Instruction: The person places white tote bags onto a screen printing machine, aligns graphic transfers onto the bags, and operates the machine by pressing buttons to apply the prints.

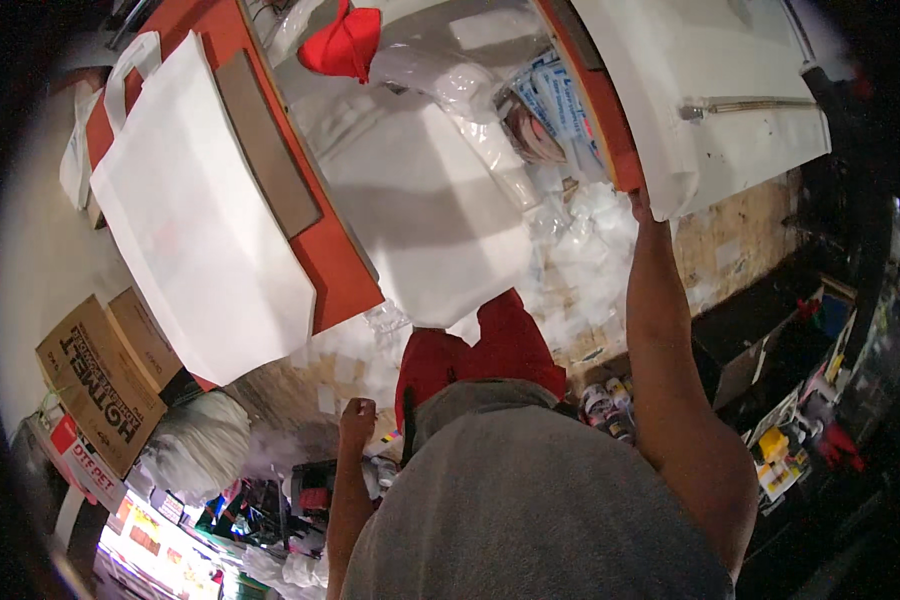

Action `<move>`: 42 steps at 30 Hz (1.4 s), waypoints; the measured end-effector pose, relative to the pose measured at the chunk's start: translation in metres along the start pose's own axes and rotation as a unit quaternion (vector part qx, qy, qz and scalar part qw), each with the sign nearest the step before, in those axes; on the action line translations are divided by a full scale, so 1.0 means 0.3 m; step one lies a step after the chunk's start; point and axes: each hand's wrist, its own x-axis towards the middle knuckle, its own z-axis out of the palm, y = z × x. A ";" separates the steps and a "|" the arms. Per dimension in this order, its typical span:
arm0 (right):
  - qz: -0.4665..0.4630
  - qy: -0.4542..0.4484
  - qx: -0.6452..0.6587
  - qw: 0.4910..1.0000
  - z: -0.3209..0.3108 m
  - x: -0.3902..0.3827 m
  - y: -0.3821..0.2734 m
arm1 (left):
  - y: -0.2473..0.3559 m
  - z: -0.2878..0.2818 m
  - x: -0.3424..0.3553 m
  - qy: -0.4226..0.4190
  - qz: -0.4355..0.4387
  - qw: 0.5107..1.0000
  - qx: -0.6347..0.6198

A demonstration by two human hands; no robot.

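Note:
My right hand [645, 206] reaches forward to the near end of an orange-red board [618, 150], at the corner of a white fabric sheet or bag [640, 70] lying over it. Its fingers are mostly hidden there, so their grip does not show. My left hand [357, 418] hangs low beside my red shorts, fingers curled in, with nothing visible in it. Left of centre, a white tote bag [200, 215] with a loop handle lies flat over another orange-red board [335, 285]. Between the boards rests a stack of white fabric [430, 200].
A red cloth [342, 42] and clear plastic wrapping [460, 85] lie at the back between the boards. White scraps [595, 240] cover the lower surface. Cardboard boxes [100, 385] and a stuffed white sack [200, 445] stand left. Bottles [605, 408] sit near my right side.

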 end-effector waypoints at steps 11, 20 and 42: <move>-0.191 0.048 -0.342 0.919 -0.057 0.022 -0.064 | 0.105 -0.028 0.014 -0.036 -0.017 0.992 -0.123; -0.157 0.067 -0.386 0.907 -0.142 0.090 -0.005 | 0.044 -0.013 0.074 -0.034 0.020 0.998 -0.055; -0.142 -0.277 -0.226 0.923 0.021 -0.965 -1.607 | 1.135 -0.262 -0.275 -0.036 0.564 0.815 0.128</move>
